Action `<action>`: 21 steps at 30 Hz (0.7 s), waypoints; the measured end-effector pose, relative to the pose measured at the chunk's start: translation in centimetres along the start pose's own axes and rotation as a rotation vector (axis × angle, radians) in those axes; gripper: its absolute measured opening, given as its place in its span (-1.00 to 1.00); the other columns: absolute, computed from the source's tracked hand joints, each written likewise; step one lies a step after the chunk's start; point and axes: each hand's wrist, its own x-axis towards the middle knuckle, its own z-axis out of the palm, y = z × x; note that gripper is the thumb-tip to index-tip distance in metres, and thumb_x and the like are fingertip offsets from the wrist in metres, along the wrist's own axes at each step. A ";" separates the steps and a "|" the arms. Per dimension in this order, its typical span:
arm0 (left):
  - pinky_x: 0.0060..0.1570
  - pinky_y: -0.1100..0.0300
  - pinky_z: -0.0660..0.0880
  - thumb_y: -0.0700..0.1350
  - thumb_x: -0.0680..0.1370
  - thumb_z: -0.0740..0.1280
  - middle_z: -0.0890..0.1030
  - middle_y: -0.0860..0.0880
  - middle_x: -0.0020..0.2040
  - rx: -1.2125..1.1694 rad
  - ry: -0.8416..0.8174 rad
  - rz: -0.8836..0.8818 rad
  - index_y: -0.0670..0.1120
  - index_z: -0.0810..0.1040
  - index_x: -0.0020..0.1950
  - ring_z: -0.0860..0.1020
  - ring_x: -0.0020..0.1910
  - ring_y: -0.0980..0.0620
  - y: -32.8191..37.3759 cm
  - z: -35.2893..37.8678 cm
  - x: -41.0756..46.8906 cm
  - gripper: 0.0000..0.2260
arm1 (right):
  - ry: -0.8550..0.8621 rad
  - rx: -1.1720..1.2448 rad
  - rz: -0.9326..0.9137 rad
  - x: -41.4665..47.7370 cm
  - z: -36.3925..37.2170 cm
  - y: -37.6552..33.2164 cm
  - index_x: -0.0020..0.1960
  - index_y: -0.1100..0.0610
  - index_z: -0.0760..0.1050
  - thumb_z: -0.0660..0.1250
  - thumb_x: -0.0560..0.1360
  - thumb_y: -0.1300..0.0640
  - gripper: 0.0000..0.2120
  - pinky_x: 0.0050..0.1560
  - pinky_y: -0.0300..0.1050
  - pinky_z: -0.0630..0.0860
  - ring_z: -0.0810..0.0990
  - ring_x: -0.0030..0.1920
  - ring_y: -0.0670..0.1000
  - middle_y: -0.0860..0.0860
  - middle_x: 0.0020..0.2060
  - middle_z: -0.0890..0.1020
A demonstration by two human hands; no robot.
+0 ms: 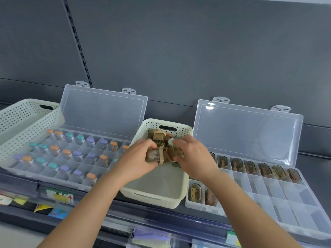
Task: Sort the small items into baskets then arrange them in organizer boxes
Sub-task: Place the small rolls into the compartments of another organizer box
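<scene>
Gripping one brown packet (pixel 153 156) in left hand (pixel 138 158), pinching second packet (pixel 174 152) in right hand (pixel 194 154), both inside cream basket (pixel 152 199).

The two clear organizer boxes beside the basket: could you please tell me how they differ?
The left organizer box has small cells, many holding colour-capped vials. The right organizer box has larger cells; its back row and two front cells hold brown capsuled items, the other visible ones bare. Both are clear plastic with lids raised.
</scene>
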 end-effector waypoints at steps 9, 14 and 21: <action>0.17 0.26 0.27 -0.08 0.55 0.32 0.30 0.18 0.29 -0.152 -0.035 0.169 0.10 0.29 0.47 0.30 0.19 0.24 6.9 1.8 1.3 -0.50 | 0.206 0.133 0.237 -4.9 -4.5 4.1 0.29 0.08 0.48 0.45 0.42 0.11 -0.55 0.04 -0.08 0.57 0.58 -0.06 0.03 0.01 0.07 0.55; 0.18 0.24 0.31 -0.06 0.61 0.23 0.20 0.11 0.44 -0.051 -0.161 0.281 0.06 0.10 0.55 0.30 0.36 0.13 10.8 4.4 2.0 -0.46 | 0.244 0.130 0.333 -7.9 -5.8 6.8 0.22 0.09 0.53 0.48 0.39 0.12 -0.58 -0.10 -0.26 0.44 0.57 -0.14 -0.02 -0.01 0.01 0.57; 0.14 0.19 0.40 -0.01 0.51 0.39 0.49 0.08 0.22 0.064 -0.162 0.358 0.00 0.40 0.34 0.46 0.19 0.06 14.3 6.9 3.1 -0.58 | 0.172 0.083 0.432 -10.7 -6.4 9.6 0.18 0.06 0.56 0.50 0.35 0.04 -0.59 -0.07 -0.15 0.47 0.54 -0.11 0.00 0.00 -0.04 0.57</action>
